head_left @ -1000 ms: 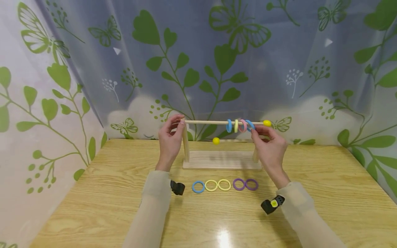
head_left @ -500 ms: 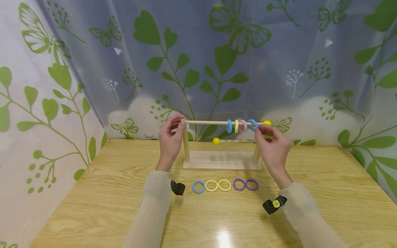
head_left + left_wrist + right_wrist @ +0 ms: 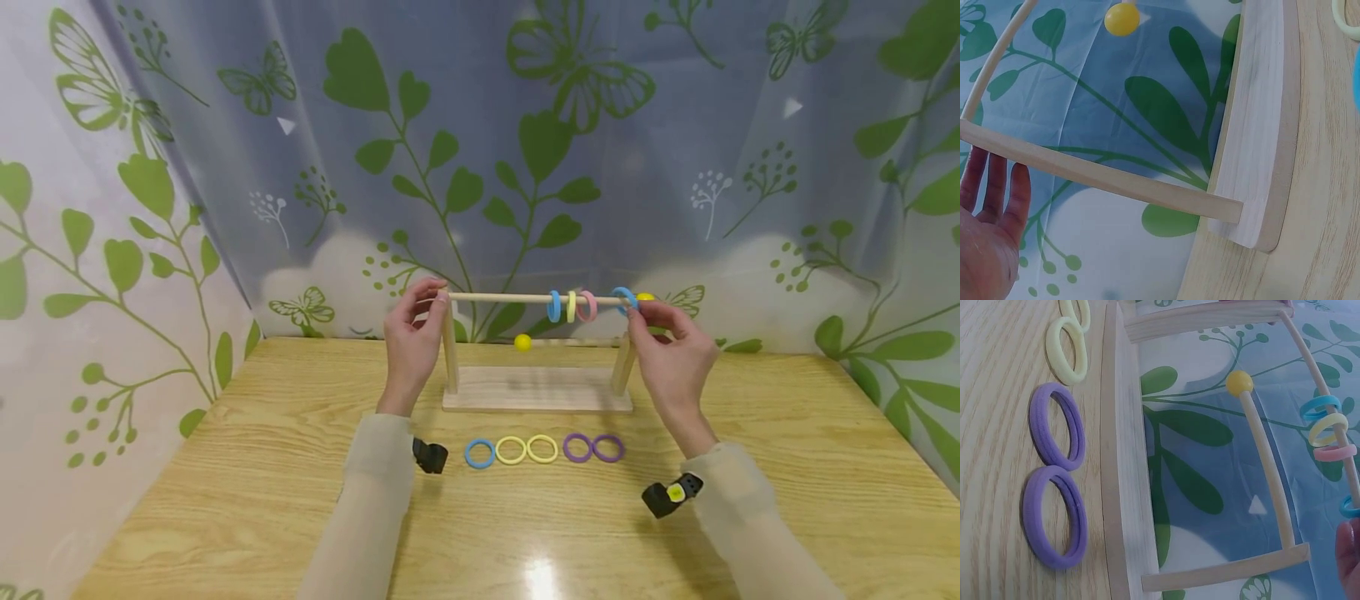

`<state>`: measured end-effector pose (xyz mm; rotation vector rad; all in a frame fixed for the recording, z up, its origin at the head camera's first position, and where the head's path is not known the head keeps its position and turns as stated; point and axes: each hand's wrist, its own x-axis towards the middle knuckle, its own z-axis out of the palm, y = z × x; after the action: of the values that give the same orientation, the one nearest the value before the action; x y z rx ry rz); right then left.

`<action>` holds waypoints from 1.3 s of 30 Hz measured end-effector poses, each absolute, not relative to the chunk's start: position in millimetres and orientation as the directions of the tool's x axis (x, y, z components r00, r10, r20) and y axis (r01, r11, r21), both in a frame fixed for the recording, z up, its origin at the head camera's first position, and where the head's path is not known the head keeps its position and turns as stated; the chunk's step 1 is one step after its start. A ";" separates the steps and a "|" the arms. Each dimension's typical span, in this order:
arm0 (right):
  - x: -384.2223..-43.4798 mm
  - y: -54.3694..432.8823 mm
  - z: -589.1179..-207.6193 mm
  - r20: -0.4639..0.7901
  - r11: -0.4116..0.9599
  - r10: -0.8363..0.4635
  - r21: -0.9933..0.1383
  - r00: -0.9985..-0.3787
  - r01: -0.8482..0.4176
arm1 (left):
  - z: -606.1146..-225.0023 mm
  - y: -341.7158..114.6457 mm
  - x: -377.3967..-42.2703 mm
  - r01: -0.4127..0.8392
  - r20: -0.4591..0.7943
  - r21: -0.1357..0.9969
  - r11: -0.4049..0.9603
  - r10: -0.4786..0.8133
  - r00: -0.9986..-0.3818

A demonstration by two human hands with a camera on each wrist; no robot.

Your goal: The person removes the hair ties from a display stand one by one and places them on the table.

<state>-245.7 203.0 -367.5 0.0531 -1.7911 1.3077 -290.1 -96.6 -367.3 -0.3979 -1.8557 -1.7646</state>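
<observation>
A wooden rack (image 3: 536, 400) stands on the table, its upper rod (image 3: 498, 297) running level from the left post. My left hand (image 3: 411, 337) holds the top of that post (image 3: 1110, 175), thumb in front and fingers behind. With thumb and fingertips, my right hand (image 3: 672, 354) pinches a blue hair tie (image 3: 622, 294) that is around the rod close to its yellow end ball (image 3: 645, 297). Further left on the same rod hang another blue hair tie (image 3: 554, 306), a yellow one (image 3: 572, 307) and a pink one (image 3: 587, 306).
In front of the rack lie a blue hair tie (image 3: 480, 453), two yellow ones (image 3: 512, 462) and two purple ones (image 3: 1030, 506) in a row. A lower rod with a yellow ball (image 3: 522, 342) extends from the right post (image 3: 623, 367). A patterned curtain (image 3: 480, 150) hangs behind.
My right hand has slid the blue hair tie rightward along the upper rod, away from the pink one and closer to the end ball. My left hand stays at the post.
</observation>
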 end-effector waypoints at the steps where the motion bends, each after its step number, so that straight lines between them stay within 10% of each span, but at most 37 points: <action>1: -245.4 203.6 -367.7 0.668 0.445 0.437 -0.743 -0.602 -0.500 | -367.1 -96.6 -289.9 0.560 0.568 0.823 0.099 -0.153 -0.808; 39: -238.2 228.7 -376.8 0.640 0.461 0.544 -0.768 -0.543 -0.444 | -364.3 -97.2 -287.7 0.543 0.558 0.829 0.132 -0.155 -0.815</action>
<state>-238.2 228.7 -376.8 -0.0858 -1.7332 1.2651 -287.7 -97.2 -364.3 -0.3718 -1.8904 -1.7352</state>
